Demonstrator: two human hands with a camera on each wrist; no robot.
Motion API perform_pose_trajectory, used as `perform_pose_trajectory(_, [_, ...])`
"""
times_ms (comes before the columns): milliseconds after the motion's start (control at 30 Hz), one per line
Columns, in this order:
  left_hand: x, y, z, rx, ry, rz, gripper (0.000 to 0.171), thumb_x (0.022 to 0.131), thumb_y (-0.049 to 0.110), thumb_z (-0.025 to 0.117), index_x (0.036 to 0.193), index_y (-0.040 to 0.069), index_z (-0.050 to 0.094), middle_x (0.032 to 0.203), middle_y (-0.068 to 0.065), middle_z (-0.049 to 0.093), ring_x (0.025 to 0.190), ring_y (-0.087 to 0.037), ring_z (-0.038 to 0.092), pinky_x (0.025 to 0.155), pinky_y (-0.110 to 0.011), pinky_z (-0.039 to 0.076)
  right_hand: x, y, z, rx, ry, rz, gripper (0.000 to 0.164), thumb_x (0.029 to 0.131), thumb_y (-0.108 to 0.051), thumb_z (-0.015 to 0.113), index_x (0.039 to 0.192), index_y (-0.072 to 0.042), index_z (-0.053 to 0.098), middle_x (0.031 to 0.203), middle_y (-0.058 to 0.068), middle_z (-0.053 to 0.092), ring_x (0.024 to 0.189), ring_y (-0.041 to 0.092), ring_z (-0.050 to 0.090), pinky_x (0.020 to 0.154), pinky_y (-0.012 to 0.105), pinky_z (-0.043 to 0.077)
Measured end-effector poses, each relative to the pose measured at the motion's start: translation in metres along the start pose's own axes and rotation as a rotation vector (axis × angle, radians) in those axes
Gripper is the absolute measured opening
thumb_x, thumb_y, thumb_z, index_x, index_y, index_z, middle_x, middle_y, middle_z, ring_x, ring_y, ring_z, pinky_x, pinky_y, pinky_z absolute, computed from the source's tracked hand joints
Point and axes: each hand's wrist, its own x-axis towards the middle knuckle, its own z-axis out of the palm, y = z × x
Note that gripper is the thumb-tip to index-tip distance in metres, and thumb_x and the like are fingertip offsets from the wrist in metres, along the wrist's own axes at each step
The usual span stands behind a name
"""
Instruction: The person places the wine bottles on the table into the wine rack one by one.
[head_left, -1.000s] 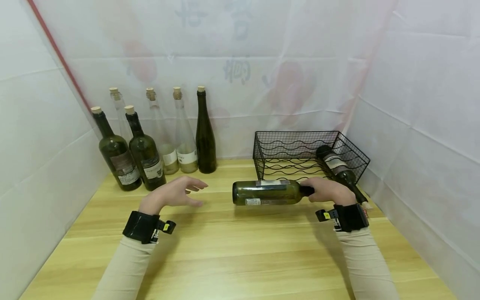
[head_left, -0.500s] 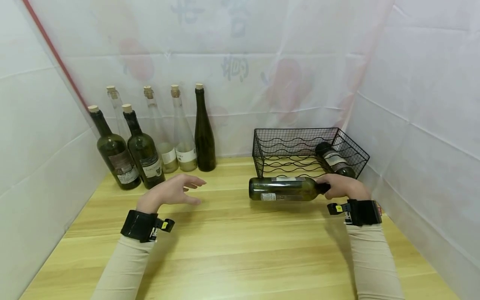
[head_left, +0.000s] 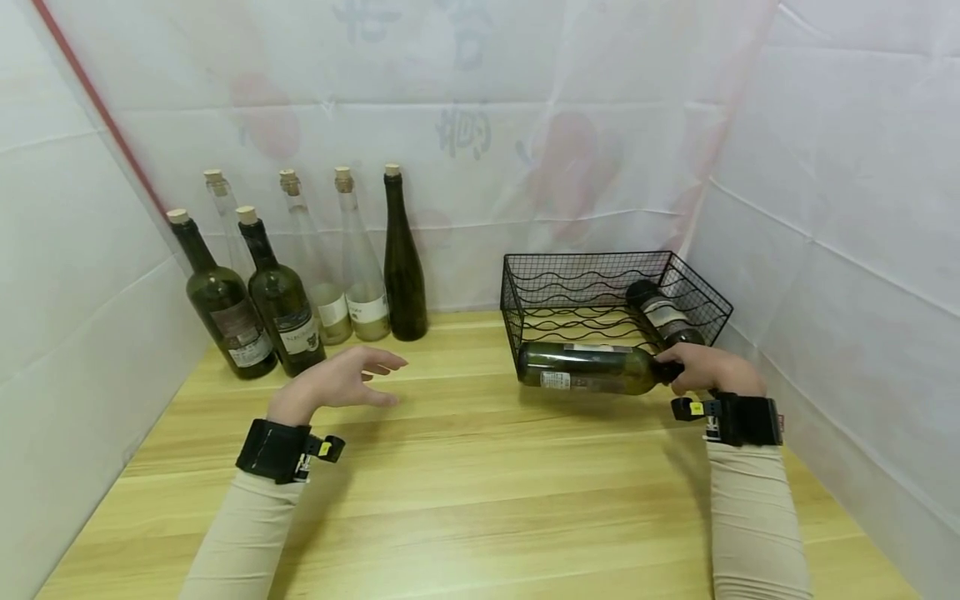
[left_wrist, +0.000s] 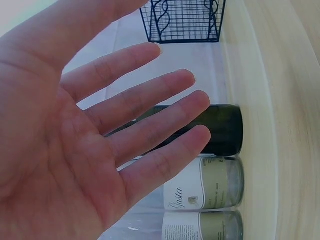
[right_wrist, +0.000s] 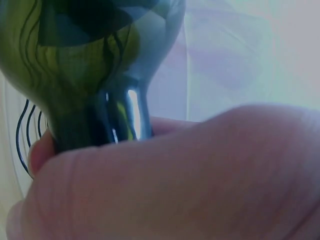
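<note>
My right hand (head_left: 708,368) grips a dark green wine bottle (head_left: 592,368) by its neck. The bottle lies sideways, base to the left, in front of the black wire rack (head_left: 510,292). In the right wrist view the fingers and thumb wrap the neck of the green bottle (right_wrist: 95,115), and its mouth is hidden by the hand. A second dark bottle (head_left: 663,312) lies in the rack at its right end. My left hand (head_left: 337,385) hovers over the table at left with nothing in it. Its fingers spread apart in the left wrist view, palm (left_wrist: 60,150) showing.
Several corked bottles stand at the back left, among them two dark labelled ones (head_left: 288,321), clear ones (head_left: 366,292) and a slim green one (head_left: 405,275). The wooden table (head_left: 487,500) is bounded by white sheeting (head_left: 847,250) at the back and sides.
The right hand has carried the bottle to the right and a little back, closer to the rack's front. The left hand has stayed nearly still.
</note>
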Motion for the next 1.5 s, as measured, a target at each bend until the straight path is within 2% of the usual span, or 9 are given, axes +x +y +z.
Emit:
perform_pose_trajectory(233, [-0.001, 0.000, 0.000, 0.013, 0.006, 0.003, 0.061, 0.088, 0.025, 0.078, 0.139, 0.001, 0.056, 0.142, -0.021, 0.055, 0.128, -0.044, 0.053, 0.106, -0.057, 0.045, -0.004, 0.001, -0.002, -0.004, 0.021, 0.002, 0.073, 0.079, -0.001, 0.067, 0.143, 0.018, 0.037, 0.136, 0.041, 0.041, 0.056, 0.013, 0.040, 0.056, 0.031, 0.040])
perform_pose_trajectory(400, [-0.001, 0.001, 0.000, 0.017, 0.006, 0.003, 0.061, 0.087, 0.024, 0.078, 0.139, 0.001, 0.056, 0.142, -0.021, 0.055, 0.128, -0.043, 0.053, 0.106, -0.057, 0.045, -0.003, 0.004, -0.002, -0.057, 0.029, 0.000, 0.074, 0.080, -0.006, 0.069, 0.141, 0.020, 0.037, 0.141, 0.044, 0.038, 0.086, 0.027, 0.053, 0.072, 0.035, 0.046])
perform_pose_trajectory(500, [0.000, 0.001, 0.000, 0.012, 0.002, 0.006, 0.062, 0.087, 0.024, 0.078, 0.139, 0.001, 0.055, 0.142, -0.021, 0.055, 0.129, -0.043, 0.053, 0.106, -0.057, 0.044, -0.001, 0.005, -0.001, -0.062, 0.026, 0.004, 0.074, 0.083, -0.009, 0.069, 0.141, 0.022, 0.035, 0.142, 0.044, 0.036, 0.096, 0.032, 0.052, 0.077, 0.038, 0.046])
perform_pose_trajectory(600, [0.000, 0.000, 0.000, 0.016, 0.003, 0.007, 0.061, 0.088, 0.025, 0.078, 0.139, 0.001, 0.056, 0.142, -0.021, 0.055, 0.128, -0.043, 0.053, 0.106, -0.057, 0.044, 0.002, 0.006, 0.001, -0.038, 0.009, 0.015, 0.073, 0.087, -0.011, 0.067, 0.141, 0.023, 0.032, 0.137, 0.043, 0.042, 0.085, 0.025, 0.054, 0.074, 0.036, 0.046])
perform_pose_trajectory(733, [0.000, -0.001, 0.001, 0.015, 0.005, 0.005, 0.061, 0.088, 0.026, 0.078, 0.139, 0.001, 0.056, 0.142, -0.022, 0.055, 0.129, -0.044, 0.052, 0.106, -0.058, 0.044, 0.005, 0.004, 0.004, -0.028, -0.021, 0.023, 0.071, 0.092, -0.014, 0.064, 0.143, 0.023, 0.031, 0.113, 0.032, 0.056, 0.070, 0.020, 0.052, 0.069, 0.036, 0.045])
perform_pose_trajectory(833, [-0.001, -0.003, 0.001, 0.011, 0.007, 0.001, 0.061, 0.088, 0.027, 0.078, 0.139, 0.002, 0.056, 0.142, -0.021, 0.055, 0.130, -0.044, 0.051, 0.106, -0.059, 0.044, 0.007, 0.003, 0.005, -0.086, -0.003, 0.018, 0.071, 0.093, -0.019, 0.065, 0.142, 0.022, 0.034, 0.118, 0.037, 0.056, 0.093, 0.040, 0.062, 0.083, 0.049, 0.051])
perform_pose_trajectory(900, [-0.002, -0.003, 0.001, 0.017, 0.009, 0.000, 0.061, 0.088, 0.028, 0.078, 0.139, 0.002, 0.056, 0.142, -0.020, 0.055, 0.130, -0.044, 0.051, 0.106, -0.059, 0.044, 0.008, 0.002, 0.006, -0.130, 0.021, 0.013, 0.073, 0.093, -0.024, 0.067, 0.141, 0.021, 0.036, 0.135, 0.041, 0.046, 0.118, 0.053, 0.052, 0.097, 0.058, 0.047])
perform_pose_trajectory(967, [-0.002, -0.004, 0.001, 0.022, 0.011, -0.002, 0.062, 0.088, 0.029, 0.078, 0.139, 0.002, 0.056, 0.142, -0.020, 0.056, 0.130, -0.043, 0.052, 0.106, -0.058, 0.044, 0.008, 0.000, 0.006, -0.140, 0.029, 0.022, 0.075, 0.094, -0.027, 0.066, 0.141, 0.021, 0.035, 0.143, 0.043, 0.037, 0.130, 0.059, 0.038, 0.103, 0.064, 0.041])
perform_pose_trajectory(1500, [-0.002, -0.002, -0.001, 0.037, 0.020, -0.001, 0.061, 0.088, 0.027, 0.078, 0.139, 0.001, 0.056, 0.140, -0.019, 0.057, 0.128, -0.043, 0.053, 0.106, -0.059, 0.044, 0.009, 0.001, 0.010, -0.071, -0.029, 0.082, 0.082, 0.098, -0.034, 0.060, 0.149, 0.018, 0.022, 0.150, 0.042, 0.023, 0.136, 0.060, 0.027, 0.109, 0.067, 0.032])
